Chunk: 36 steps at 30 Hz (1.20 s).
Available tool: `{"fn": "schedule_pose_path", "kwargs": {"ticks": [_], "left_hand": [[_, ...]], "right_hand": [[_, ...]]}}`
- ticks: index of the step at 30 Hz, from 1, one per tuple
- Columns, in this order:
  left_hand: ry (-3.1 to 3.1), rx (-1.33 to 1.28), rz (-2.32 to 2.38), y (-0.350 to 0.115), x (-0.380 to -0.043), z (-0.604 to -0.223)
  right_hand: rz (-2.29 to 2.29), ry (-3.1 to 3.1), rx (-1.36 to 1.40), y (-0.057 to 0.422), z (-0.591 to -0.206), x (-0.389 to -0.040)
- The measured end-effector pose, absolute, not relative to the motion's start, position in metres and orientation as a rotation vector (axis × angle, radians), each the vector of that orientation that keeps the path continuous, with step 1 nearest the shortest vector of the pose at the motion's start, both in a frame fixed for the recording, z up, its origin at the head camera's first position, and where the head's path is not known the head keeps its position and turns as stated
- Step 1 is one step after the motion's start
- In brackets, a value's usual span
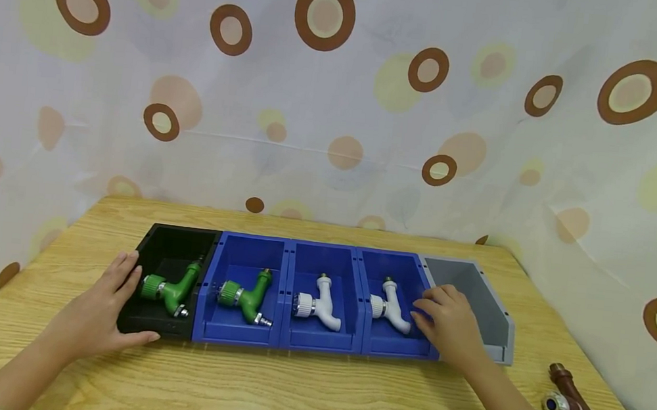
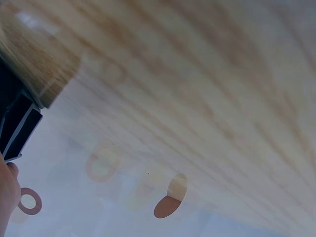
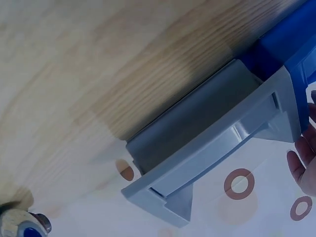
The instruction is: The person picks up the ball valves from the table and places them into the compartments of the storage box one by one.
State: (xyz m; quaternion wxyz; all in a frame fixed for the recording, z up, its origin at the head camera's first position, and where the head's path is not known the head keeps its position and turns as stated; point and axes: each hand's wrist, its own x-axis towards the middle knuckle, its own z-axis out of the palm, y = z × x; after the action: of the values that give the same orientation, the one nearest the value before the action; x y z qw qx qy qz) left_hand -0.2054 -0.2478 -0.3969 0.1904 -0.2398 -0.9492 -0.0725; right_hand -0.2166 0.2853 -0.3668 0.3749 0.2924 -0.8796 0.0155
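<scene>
My left hand [image 1: 93,314] rests at the left side of the black bin [image 1: 165,328], fingers along its wall and thumb spread by the front edge. A green faucet [image 1: 174,292] lies in that bin. Over the right wall of the rightmost blue bin [image 1: 400,349] hovers my right hand [image 1: 450,325], fingers loosely bent with nothing between them. Just left of those fingertips lies a white faucet [image 1: 394,310] in the blue bin. On the other side of the hand is the grey bin [image 3: 197,133], partly covered by it in the head view.
Another green faucet [image 1: 251,298] lies in the left blue bin [image 1: 235,335], another white faucet [image 1: 323,307] in the middle blue bin [image 1: 321,341]. A brown faucet [image 1: 576,407] is on the wooden table [image 1: 286,399] at the right. Patterned cloth [image 1: 372,123] hangs behind.
</scene>
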Motion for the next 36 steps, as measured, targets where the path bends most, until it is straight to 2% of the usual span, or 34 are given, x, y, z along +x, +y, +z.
{"fn": "schedule_pose_path", "kwargs": {"ticks": [12, 36], "left_hand": [[-2.649, -0.681, -0.201, -0.249, -0.205, -0.398], [-2.631, -0.686, -0.190, -0.249, -0.207, -0.399]], "right_hand": [[0.139, -2.188, 0.661, 0.299, -0.371, -0.209], [0.189, -2.221, 0.709, 0.338, -0.364, -0.189]]}}
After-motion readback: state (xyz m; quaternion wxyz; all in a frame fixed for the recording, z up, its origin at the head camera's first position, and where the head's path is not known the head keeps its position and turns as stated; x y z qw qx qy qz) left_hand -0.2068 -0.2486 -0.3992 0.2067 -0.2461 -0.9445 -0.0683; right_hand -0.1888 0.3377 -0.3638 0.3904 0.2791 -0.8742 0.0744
